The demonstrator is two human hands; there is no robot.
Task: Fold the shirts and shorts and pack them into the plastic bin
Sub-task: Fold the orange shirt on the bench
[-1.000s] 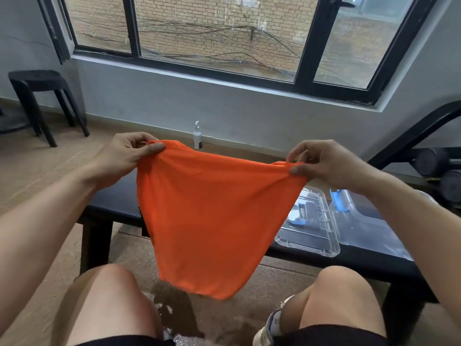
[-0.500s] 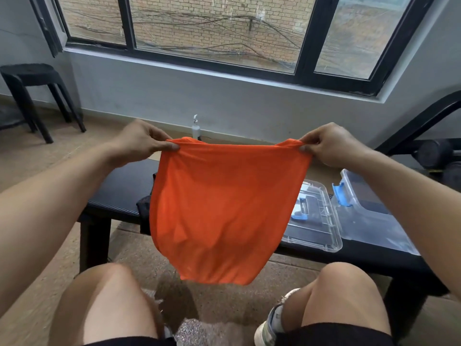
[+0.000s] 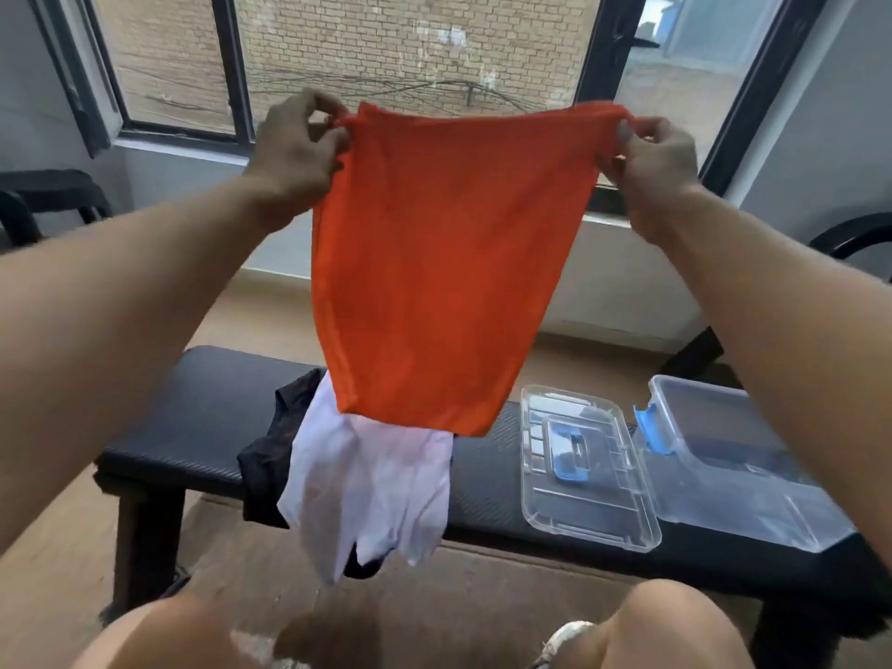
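Orange garment (image 3: 444, 263) held up over bench (image 3: 193, 427); left hand (image 3: 294, 147), right hand (image 3: 651, 161) pinching top corners.

orange garment (image 3: 434, 263) held up, hanging flat | white garment (image 3: 371, 490) draped off bench | clear bin (image 3: 738, 465) open

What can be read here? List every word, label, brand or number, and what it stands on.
No readable text in this view.
orange garment: plain, no print or label showing.
white garment: no print visible.
clear lid and plastic bin: moulded ridges only, no legible marking.
brick wall outside the window: no sign.
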